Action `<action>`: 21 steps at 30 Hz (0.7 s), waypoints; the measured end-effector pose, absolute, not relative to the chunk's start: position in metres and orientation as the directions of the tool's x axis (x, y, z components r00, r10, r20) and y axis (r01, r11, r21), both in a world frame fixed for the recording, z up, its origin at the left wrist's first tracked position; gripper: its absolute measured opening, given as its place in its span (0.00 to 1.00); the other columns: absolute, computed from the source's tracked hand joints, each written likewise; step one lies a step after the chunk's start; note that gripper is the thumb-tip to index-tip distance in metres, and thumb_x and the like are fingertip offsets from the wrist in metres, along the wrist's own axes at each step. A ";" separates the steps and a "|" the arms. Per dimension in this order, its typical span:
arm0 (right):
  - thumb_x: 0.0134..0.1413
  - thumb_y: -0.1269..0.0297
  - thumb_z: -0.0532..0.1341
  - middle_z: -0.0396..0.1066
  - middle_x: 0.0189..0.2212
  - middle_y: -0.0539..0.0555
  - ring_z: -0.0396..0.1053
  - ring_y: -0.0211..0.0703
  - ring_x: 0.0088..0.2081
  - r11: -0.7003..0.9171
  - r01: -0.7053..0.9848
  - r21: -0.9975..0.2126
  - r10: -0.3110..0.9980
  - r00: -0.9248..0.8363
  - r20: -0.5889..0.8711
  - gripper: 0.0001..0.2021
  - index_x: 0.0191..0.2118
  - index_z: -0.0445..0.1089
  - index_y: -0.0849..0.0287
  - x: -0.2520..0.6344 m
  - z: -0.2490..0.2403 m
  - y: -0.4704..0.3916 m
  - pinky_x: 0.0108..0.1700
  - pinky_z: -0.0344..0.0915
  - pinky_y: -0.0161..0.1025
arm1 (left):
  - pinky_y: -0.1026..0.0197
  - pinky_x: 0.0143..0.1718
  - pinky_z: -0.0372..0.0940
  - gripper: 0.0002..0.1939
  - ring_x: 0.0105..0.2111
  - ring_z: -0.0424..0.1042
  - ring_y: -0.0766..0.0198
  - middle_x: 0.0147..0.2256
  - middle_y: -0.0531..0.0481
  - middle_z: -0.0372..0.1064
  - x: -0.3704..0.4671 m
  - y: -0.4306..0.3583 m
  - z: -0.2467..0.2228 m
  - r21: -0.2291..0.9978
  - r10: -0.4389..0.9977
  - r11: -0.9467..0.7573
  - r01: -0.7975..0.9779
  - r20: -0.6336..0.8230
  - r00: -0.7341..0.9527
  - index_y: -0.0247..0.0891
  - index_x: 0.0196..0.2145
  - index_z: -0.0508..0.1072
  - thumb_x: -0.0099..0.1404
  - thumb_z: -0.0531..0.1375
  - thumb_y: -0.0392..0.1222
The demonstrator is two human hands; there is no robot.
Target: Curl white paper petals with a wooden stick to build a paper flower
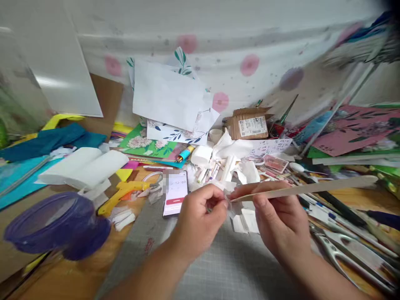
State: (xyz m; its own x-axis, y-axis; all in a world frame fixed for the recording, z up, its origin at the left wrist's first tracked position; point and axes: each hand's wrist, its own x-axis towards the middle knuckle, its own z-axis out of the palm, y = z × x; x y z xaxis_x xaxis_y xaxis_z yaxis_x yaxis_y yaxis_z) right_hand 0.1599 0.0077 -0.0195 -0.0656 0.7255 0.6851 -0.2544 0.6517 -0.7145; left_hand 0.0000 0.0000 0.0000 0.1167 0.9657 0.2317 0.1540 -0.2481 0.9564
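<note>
My right hand [283,225] grips a flat, pale wooden craft stick [312,188] between thumb and fingers. The stick's rounded end points right, and its other end reaches my left hand [203,218]. The fingers of my left hand are pinched together at that end, on a thin see-through piece [230,202] that looks like clear film. Both hands hover above a grey cloth-like mat [228,266]. Small folded white papers [245,221] lie just beyond the fingers. Left of them is a phone [175,193] with a timer on its screen.
At left sit a yellow glue gun [125,193], purple tape rolls [46,225] and white rolls [84,166]. Scissors [334,254] and several pens and tools crowd the right. Behind are a small cardboard box [250,125], white papers [168,93] and pink cards [353,127].
</note>
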 end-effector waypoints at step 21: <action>0.65 0.70 0.60 0.79 0.35 0.51 0.76 0.42 0.36 0.741 -0.130 -0.659 0.662 -0.021 0.749 0.04 0.40 0.71 0.54 0.159 -0.018 0.015 0.37 0.73 0.41 | 0.66 0.25 0.57 0.07 0.23 0.60 0.68 0.21 0.57 0.61 -0.003 0.005 0.001 0.946 0.960 -0.279 0.165 0.267 0.089 0.38 0.23 0.69 0.58 0.59 0.42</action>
State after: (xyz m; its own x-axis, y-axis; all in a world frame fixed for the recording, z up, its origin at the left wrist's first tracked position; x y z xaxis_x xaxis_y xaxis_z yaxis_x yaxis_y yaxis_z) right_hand 0.1586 0.0146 -0.0176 -0.0211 0.6624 0.7489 -0.1303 0.7408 -0.6589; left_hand -0.0033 0.0046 0.0008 0.0890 0.9595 0.2673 0.1653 -0.2788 0.9460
